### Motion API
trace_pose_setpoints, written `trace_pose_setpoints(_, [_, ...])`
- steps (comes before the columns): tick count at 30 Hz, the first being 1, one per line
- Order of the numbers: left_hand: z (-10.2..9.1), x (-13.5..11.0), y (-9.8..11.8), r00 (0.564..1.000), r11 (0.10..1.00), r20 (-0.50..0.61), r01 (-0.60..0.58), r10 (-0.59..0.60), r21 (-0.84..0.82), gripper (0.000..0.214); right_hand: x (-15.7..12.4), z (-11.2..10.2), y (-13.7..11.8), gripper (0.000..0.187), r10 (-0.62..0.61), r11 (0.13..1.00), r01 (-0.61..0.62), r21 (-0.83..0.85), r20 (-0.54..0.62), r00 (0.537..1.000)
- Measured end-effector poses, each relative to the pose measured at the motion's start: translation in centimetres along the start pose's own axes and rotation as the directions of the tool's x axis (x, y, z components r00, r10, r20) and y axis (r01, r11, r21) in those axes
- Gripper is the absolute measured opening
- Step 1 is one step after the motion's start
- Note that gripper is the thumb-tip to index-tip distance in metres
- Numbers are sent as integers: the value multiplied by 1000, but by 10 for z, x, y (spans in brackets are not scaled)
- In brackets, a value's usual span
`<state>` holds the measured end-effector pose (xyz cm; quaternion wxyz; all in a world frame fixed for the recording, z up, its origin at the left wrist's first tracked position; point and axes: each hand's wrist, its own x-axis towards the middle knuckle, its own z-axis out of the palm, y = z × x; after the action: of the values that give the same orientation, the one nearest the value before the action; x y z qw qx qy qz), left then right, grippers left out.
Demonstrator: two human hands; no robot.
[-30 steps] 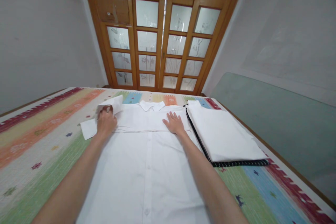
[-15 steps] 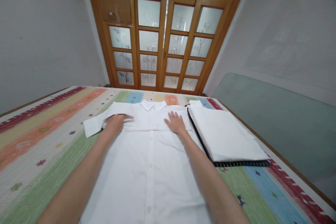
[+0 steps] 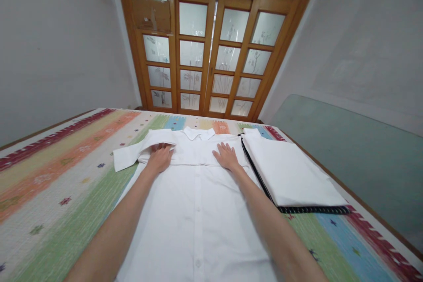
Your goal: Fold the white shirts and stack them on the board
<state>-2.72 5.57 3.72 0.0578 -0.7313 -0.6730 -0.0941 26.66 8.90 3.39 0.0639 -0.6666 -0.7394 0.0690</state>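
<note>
A white button-up shirt [image 3: 178, 211] lies spread out, its collar [image 3: 199, 133] at the far end and its button strip running toward me. Across the chest lies a folded band of white cloth [image 3: 194, 154]. My right hand [image 3: 226, 156] rests flat on the right part of this band, fingers spread. On the other side my left hand [image 3: 161, 157] touches the band, its fingers stretched forward and the tips partly hidden under the raised edge of the left sleeve [image 3: 142, 147]. That sleeve bends outward, its end sticking out to the left.
Right of the shirt lies a stack of folded white clothes [image 3: 291, 172] on a black item with white marks [image 3: 313, 209]. A patterned, striped cover [image 3: 66, 176] is under everything. Beyond stand wooden doors with glass panes [image 3: 211, 53]; a pale green panel [image 3: 346, 136] lines the right side.
My left hand has shifted inward to the right, its fingers now stretched out beneath the sleeve edge. The right hand stays flat on the shirt. The whole view has moved slightly.
</note>
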Motion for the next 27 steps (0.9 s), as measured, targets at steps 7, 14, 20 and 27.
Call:
trace_pose_setpoints(7, [10,4,-4,996,996,-18,-82,82,-40,45,19,-13,-79,53,-249,907,254,335,-58,967])
trace_pose_setpoints(14, [8,3,-8,978,978,45,-203,205,-50,48,19,-8,-181,57,-489,847,526,81,-272,829])
trace_pose_setpoints(20, [12,6,-9,985,987,63,-160,162,-36,44,19,-17,-210,29,-356,922,385,42,-295,886])
trace_pose_setpoints(27, [7,5,-4,1000,998,-12,-1,1,-63,60,30,-13,-163,47,317,815,-69,575,-344,884])
